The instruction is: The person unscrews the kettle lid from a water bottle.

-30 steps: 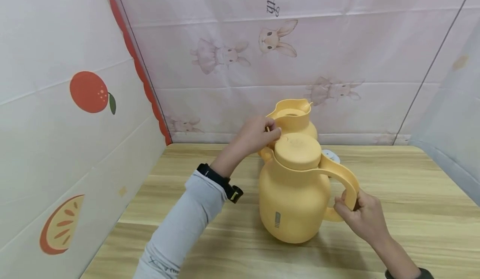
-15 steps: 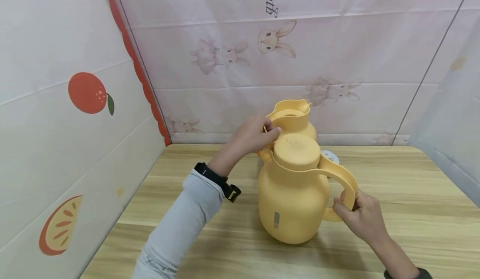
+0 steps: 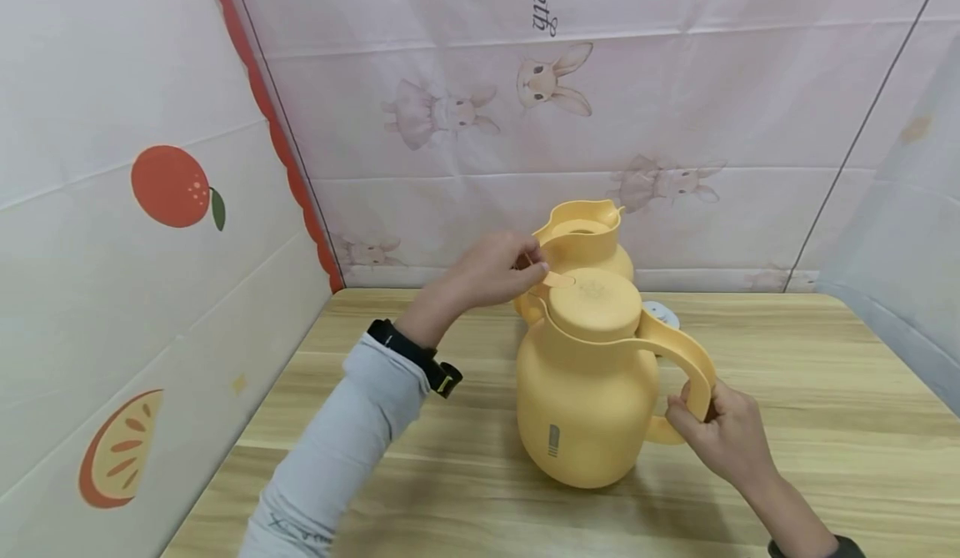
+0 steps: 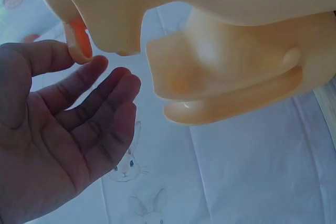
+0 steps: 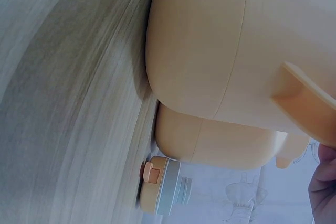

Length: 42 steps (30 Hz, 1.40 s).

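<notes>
A yellow insulated jug point(image 3: 588, 408) stands upright on the table with its round lid point(image 3: 596, 304) on top. My left hand point(image 3: 491, 270) is at the spout side, thumb and index finger pinching the end of the lid's tab point(image 4: 80, 45). Its other fingers are loosely bent below the tab in the left wrist view. On the right, my right hand point(image 3: 723, 429) grips the lower part of the jug's handle point(image 3: 697, 366). Only a bit of that hand shows at the edge of the right wrist view.
Behind the jug stands a second yellow jug point(image 3: 585, 245), its top open. A small yellow and pale grey stopper point(image 5: 163, 184) sits on the wooden table point(image 3: 825, 424) beside it. Printed sheets point(image 3: 450, 216) hang at the back and along both sides.
My left hand has pulled a little to the left and outward, and the lid's tab now shows stretched between the fingers and lid. The right hand and jug have stayed put.
</notes>
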{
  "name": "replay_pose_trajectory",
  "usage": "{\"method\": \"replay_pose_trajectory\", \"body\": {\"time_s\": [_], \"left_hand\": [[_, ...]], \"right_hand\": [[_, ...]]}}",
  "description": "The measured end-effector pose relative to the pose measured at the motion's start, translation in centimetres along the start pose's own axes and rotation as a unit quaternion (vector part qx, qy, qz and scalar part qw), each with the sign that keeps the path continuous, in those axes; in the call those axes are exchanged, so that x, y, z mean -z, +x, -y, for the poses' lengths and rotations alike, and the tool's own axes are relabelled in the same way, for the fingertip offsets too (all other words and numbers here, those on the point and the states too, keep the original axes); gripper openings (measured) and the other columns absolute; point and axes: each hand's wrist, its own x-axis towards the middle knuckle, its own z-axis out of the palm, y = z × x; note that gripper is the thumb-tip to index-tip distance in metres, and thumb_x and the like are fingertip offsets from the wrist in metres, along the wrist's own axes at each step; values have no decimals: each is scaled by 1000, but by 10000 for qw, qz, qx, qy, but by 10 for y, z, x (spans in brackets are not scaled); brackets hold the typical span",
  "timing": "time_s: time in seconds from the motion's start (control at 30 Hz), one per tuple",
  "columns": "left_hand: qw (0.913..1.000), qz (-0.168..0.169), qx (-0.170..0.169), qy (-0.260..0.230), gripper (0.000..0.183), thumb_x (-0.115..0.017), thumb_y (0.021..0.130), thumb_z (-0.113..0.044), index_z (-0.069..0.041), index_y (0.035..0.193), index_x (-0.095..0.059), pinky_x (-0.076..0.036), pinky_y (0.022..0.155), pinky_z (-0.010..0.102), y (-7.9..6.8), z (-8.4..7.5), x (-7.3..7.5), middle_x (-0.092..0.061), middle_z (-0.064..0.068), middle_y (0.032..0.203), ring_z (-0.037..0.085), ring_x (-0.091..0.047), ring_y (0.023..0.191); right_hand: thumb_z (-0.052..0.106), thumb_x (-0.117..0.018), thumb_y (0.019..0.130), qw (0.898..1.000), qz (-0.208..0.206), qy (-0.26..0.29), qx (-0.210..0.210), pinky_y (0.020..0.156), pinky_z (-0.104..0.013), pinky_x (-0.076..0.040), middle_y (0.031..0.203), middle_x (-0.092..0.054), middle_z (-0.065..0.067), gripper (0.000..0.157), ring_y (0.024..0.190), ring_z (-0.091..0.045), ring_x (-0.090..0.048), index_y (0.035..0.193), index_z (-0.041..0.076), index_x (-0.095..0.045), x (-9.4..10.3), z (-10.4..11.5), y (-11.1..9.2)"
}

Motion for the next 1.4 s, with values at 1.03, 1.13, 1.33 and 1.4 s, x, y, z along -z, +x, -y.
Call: {"method": "replay_pose_trajectory", "body": {"time_s": [1.03,1.13,1.33,1.4], "left_hand": [[9928,906,-773,148,63,-72,67,-50,-17,118,-57,-40,88,28,9,-32,-2,-55,-1,119,10,-46,103],[9907,856,-1010,300,65,-73,64,-51,-17,117,-58,-39,88,26,11,-36,-5,-55,-3,118,8,-45,104],[9880,895,-1176,442,70,-75,60,-52,-17,118,-57,-37,90,25,15,-38,-7,-54,-2,119,7,-42,108],[9869,902,-1235,511,71,-75,59,-52,-17,119,-57,-37,89,25,17,-39,-9,-54,-2,118,7,-42,106]], "right_hand": [[-15,-58,60,9995,-300,103,-69,29,-15,-31,52,-48,11,27,39,1,-38,64,10,-50,-2,15,5],[-16,-58,60,9994,-306,123,-38,29,-15,-31,52,-48,10,26,39,2,-39,64,9,-50,-1,18,6],[-16,-59,60,9995,-294,92,-81,29,-15,-32,52,-48,11,27,39,2,-39,64,9,-50,-1,18,7],[-16,-59,60,9995,-281,86,-123,29,-15,-32,52,-48,11,27,39,2,-39,64,9,-50,-1,18,7]]}}
